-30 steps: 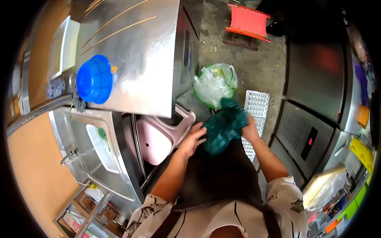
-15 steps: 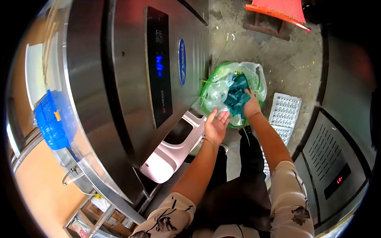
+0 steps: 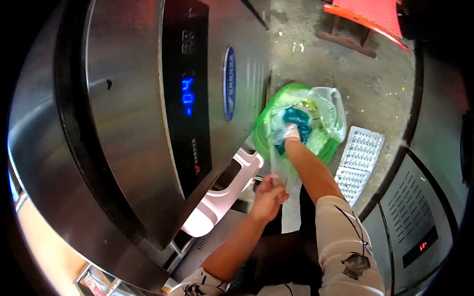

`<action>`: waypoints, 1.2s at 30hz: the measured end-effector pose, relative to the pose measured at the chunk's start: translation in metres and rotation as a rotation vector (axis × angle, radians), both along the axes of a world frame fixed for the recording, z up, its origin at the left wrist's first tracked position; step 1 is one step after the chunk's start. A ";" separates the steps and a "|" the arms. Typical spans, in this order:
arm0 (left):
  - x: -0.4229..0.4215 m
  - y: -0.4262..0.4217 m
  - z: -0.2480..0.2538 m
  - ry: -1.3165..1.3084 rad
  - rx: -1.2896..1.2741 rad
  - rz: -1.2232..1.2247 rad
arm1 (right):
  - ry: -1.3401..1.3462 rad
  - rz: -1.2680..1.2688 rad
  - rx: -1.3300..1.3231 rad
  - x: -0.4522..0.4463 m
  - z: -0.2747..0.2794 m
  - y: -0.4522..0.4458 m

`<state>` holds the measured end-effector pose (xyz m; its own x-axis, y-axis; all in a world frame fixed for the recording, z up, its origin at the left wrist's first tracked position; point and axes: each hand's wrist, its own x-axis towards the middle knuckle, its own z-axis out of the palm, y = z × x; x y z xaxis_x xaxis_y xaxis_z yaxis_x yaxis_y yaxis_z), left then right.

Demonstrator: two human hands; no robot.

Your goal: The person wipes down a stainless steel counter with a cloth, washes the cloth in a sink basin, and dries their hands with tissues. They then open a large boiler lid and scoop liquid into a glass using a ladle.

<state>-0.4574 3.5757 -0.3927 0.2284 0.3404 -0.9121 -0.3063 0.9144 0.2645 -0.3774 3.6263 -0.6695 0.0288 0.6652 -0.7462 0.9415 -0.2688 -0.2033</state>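
Observation:
My left hand (image 3: 269, 198) is closed on the edge of a clear plastic bag (image 3: 276, 160), which stretches up toward a round green container (image 3: 263, 130) on the floor. Clear and green-tinted plastic lines the container and hangs over its rim. Down inside it, against a crumpled teal plastic bag (image 3: 296, 116), is my right hand (image 3: 292, 133). Clear film partly covers that hand and its fingers are hidden.
At left stands a steel appliance (image 3: 128, 98) with a lit blue display. A pink plastic stool (image 3: 210, 207) sits below it. Right of the container lies a white panel with raised bumps (image 3: 363, 153). A red chair (image 3: 368, 19) and another steel unit (image 3: 419, 197) are farther out.
My left hand has gone from open beside the container to closed on the clear bag, lower down. My right hand has moved left and deeper into the container. The whole view has shifted.

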 end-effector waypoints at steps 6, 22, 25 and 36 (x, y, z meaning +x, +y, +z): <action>-0.012 -0.005 0.009 0.007 0.025 -0.014 | 0.053 0.112 -0.114 0.025 0.024 0.017; -0.062 -0.035 0.095 0.290 0.143 -0.354 | -0.026 -0.029 0.272 0.064 0.259 -0.023; -0.097 -0.026 0.175 0.238 0.343 -0.208 | -0.021 -0.019 0.299 0.084 0.294 -0.039; -0.329 0.002 0.374 0.427 0.538 0.963 | 1.167 0.156 -0.530 -0.081 0.630 0.019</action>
